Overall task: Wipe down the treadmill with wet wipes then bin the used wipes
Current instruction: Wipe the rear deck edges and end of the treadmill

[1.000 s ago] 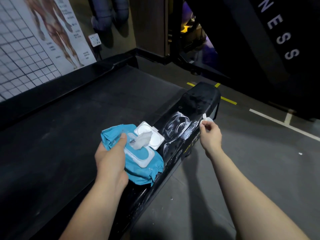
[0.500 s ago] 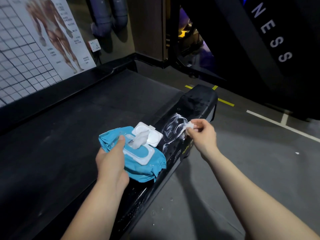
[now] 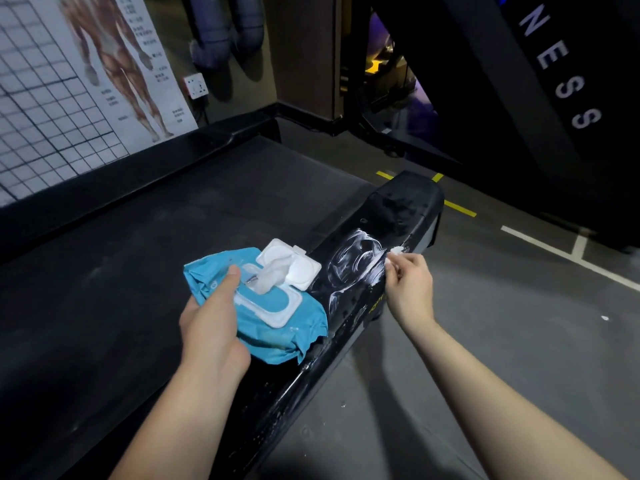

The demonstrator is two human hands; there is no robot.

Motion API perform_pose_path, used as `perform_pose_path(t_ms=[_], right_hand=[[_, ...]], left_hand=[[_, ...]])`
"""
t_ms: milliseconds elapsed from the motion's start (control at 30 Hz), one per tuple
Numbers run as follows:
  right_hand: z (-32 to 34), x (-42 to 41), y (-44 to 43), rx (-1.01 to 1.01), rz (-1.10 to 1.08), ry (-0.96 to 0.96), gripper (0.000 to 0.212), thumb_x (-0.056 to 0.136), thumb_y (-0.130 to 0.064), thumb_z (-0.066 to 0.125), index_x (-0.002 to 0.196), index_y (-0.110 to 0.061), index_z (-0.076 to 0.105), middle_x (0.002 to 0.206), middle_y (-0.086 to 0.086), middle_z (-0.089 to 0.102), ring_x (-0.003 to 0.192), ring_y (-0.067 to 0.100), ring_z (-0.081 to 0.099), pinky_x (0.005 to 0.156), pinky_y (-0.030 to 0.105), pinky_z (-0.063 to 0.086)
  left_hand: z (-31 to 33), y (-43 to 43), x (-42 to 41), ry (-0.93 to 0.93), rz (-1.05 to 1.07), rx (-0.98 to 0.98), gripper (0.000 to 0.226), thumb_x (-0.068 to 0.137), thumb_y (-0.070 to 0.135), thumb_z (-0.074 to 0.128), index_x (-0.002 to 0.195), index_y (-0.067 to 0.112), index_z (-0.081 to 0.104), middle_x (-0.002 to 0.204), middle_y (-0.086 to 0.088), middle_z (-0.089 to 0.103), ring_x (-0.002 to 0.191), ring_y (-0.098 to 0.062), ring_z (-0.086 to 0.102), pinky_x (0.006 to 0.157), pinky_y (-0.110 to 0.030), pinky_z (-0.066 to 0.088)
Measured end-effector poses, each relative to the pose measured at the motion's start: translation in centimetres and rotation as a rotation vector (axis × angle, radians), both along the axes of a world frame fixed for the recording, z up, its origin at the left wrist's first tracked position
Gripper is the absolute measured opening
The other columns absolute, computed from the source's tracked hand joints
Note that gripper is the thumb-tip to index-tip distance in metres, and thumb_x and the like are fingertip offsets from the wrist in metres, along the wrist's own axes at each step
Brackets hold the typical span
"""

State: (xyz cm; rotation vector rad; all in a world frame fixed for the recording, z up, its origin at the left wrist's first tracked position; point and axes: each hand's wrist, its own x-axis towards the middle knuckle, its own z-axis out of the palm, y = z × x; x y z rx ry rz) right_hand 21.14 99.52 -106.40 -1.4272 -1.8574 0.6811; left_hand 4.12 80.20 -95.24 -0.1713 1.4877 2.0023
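Your left hand [image 3: 211,327] grips the soft blue wet-wipe pack [image 3: 294,337] over the glossy black treadmill rail [image 3: 391,213]; your right hand [image 3: 410,289] pinches a small crumpled white wipe [image 3: 396,251] against its edge; likely limp, light, slippery, so pinch the bunch firmly.

Right hand [image 3: 408,285] dragged wipe [image 3: 396,251] back to treadmill rail [image 3: 398,209] outer edge (rightward).

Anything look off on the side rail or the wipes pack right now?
Yes. White streaky smears cover the black side rail beside the right hand, which pinches a small wipe wad. The blue wipes pack, gripped by the left hand, has its lid flipped open with a wipe poking out.
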Motion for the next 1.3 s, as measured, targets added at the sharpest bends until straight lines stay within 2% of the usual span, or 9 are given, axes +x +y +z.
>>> perform_pose_path(t_ms=[167,300,433,600,767,867,1000,1133,1300], right_hand=[[0.8,0.8,-2.8,0.096,0.202,-0.209,0.02,0.098,-0.016,0.061,0.11,-0.011,0.075,0.095,0.004,0.053,0.089,0.028,0.06,0.075,0.026,0.039],[1.7,1.0,-4.4,0.106,0.32,-0.295,0.018,0.096,-0.02,0.062,0.105,-0.016,0.076,0.093,0.003,0.056,0.091,0.026,0.059,0.074,0.035,0.049],[3.3,1.5,-2.4,0.045,0.211,-0.124,0.014,0.091,-0.018,0.065,0.089,-0.011,0.077,0.084,0.007,0.065,0.082,0.024,0.06,0.072,0.031,0.04],[3.3,2.5,1.2,-0.131,-0.096,0.115,0.018,0.093,-0.024,0.065,0.105,-0.023,0.079,0.102,-0.002,0.076,0.085,0.014,0.063,0.078,0.022,0.041],[1.8,1.5,2.7,-0.152,-0.139,0.167,0.026,0.098,-0.021,0.06,0.119,-0.017,0.074,0.117,0.001,0.074,0.109,0.021,0.065,0.089,0.021,0.041],[0.9,0.8,2.8,-0.103,-0.074,0.105,0.027,0.099,-0.013,0.057,0.121,-0.012,0.072,0.122,0.007,0.071,0.116,0.025,0.062,0.093,0.019,0.039],[0.1,0.3,2.5,0.121,0.121,-0.105,0.028,0.087,0.007,0.054,0.1,-0.006,0.075,0.105,0.009,0.074,0.101,0.036,0.062,0.083,0.03,0.044],[-0.1,0.1,1.7,0.199,0.261,-0.272,0.033,0.085,0.006,0.059,0.096,-0.018,0.079,0.1,-0.006,0.074,0.094,0.03,0.052,0.078,0.029,0.035],[1.7,-0.5,-0.7,0.251,0.581,-0.424,0.024,0.082,-0.001,0.064,0.088,-0.019,0.079,0.085,0.002,0.071,0.083,0.034,0.057,0.081,0.037,0.042]], left_hand=[[0.6,-0.1,0.2,0.01,0.012,0.029,0.026,0.094,0.017,0.08,0.12,0.017,0.074,0.107,-0.005,0.081,0.095,-0.026,0.079,0.092,-0.053,0.062],[0.7,-0.5,0.2,0.023,0.021,0.008,0.027,0.094,0.018,0.08,0.12,0.017,0.075,0.106,-0.006,0.081,0.094,-0.027,0.079,0.092,-0.054,0.062],[0.6,-0.7,0.0,0.01,0.025,-0.009,0.027,0.094,0.019,0.08,0.12,0.017,0.075,0.105,-0.006,0.081,0.091,-0.027,0.08,0.089,-0.055,0.063],[0.5,-0.6,-0.1,0.002,0.012,-0.026,0.026,0.094,0.021,0.08,0.118,0.015,0.076,0.105,-0.006,0.081,0.087,-0.025,0.08,0.082,-0.049,0.064],[0.2,-0.5,-0.1,-0.003,-0.001,-0.046,0.025,0.093,0.023,0.082,0.117,0.016,0.077,0.104,-0.005,0.082,0.086,-0.025,0.08,0.084,-0.049,0.064],[0.1,-0.6,-0.3,0.006,0.001,-0.047,0.025,0.093,0.023,0.081,0.117,0.017,0.076,0.104,-0.004,0.082,0.085,-0.024,0.08,0.081,-0.047,0.064],[0.2,-0.5,-0.8,0.014,0.021,-0.039,0.025,0.094,0.022,0.081,0.118,0.017,0.076,0.103,-0.003,0.082,0.085,-0.023,0.08,0.079,-0.046,0.065],[0.5,-0.6,-1.3,0.01,0.039,-0.027,0.025,0.094,0.023,0.081,0.118,0.018,0.076,0.104,-0.003,0.082,0.085,-0.023,0.08,0.079,-0.047,0.065],[0.7,-0.8,-1.7,0.011,0.056,-0.024,0.025,0.094,0.023,0.081,0.117,0.018,0.076,0.102,-0.003,0.082,0.085,-0.024,0.08,0.084,-0.051,0.064]])
